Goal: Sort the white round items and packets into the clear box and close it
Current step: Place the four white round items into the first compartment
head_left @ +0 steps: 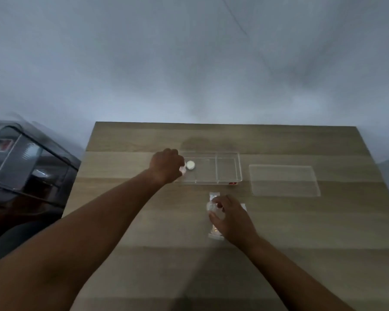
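A clear divided box [228, 167] lies open on the wooden table. One white round item [191, 165] rests in its left compartment. My left hand [166, 164] hovers over the box's left end, fingers closed around a second white round item [182, 170]. Nearer to me, my right hand [230, 217] pinches a round item in a clear wrapper [212, 206], above a long white packet [214, 231] lying flat on the table. Another packet's corner [243, 207] peeks out behind the right hand. The box's clear lid [283, 180] lies flat to the right of the box.
A dark grey bin with a clear lid [25, 162] stands off the table's left edge. A pale wall rises behind the table's far edge [211, 123].
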A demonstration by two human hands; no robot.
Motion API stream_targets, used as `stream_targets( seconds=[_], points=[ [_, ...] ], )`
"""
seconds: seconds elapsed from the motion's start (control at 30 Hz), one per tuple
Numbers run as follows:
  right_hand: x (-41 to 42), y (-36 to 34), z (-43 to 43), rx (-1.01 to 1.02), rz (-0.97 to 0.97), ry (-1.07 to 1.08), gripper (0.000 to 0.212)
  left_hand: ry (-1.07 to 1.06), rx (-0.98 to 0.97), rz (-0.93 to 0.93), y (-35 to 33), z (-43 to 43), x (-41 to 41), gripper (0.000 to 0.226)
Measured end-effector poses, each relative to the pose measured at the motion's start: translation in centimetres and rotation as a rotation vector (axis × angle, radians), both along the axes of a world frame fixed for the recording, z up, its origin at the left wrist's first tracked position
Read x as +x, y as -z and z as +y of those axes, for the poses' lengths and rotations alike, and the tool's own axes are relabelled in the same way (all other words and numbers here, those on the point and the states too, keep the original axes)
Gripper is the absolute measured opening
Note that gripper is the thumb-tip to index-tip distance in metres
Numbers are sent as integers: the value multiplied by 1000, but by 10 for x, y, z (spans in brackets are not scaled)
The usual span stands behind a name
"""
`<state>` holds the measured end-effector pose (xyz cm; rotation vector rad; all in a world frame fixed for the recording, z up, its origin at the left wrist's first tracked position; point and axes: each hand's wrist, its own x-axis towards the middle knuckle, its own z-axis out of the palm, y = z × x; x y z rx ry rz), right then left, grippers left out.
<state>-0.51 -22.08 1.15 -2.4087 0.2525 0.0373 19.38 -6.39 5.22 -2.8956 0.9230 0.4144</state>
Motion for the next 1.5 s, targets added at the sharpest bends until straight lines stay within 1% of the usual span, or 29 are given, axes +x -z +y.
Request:
stream_targets(
  seconds=[0.07,0.13,0.2,0.27,0.37,0.43,0.5,0.53,0.6,0.7,0.8,0.93,1.03,1.13,1.27,1.3,1.4,1.5],
  points=[
    [-1,-2,-5,-14,-21,43,27,104,143,-38,1,-8,2,29],
    [-1,-4,-12,-20,-46,74,25,199,234,-83,4,-13,2,31],
    [0,-7,-17,-9,-58,88,25,245,264,-111,7,-13,2,34],
    [6,-10,-21,11,-79,92,24,228,238,-103,8,-12,4,34],
    [27,-20,-20,69,-121,106,23,93,86,-35,4,-5,5,34],
    [50,-28,-16,59,-143,63,25,-78,-122,0,0,4,1,28],
    [76,-35,-9,-6,-124,-25,28,-276,-344,13,2,14,-9,21],
    [89,-38,-6,-58,-99,-73,29,-371,-427,36,3,18,-15,22],
    [114,-42,6,-178,-25,-173,33,-543,-553,118,9,25,-27,30],
    [138,-43,21,-373,62,-284,35,-727,-683,218,17,29,-38,40],
    [149,-39,32,-538,149,-323,31,-831,-760,273,24,33,-44,38],
    [157,-36,38,-644,239,-322,30,-936,-891,383,30,32,-46,31],
    [158,-33,39,-694,272,-312,31,-943,-934,425,32,28,-48,31],
    [158,-31,37,-661,295,-282,32,-959,-937,419,35,27,-48,29],
    [155,-30,31,-563,293,-251,32,-968,-928,424,34,25,-46,28],
    [153,-31,30,-512,283,-234,31,-966,-928,426,34,25,-46,28],
    [147,-34,22,-278,215,-136,26,-970,-928,417,35,25,-46,30],
    [134,-42,8,-129,122,-95,20,-955,-915,389,34,24,-50,33]
  ],
)
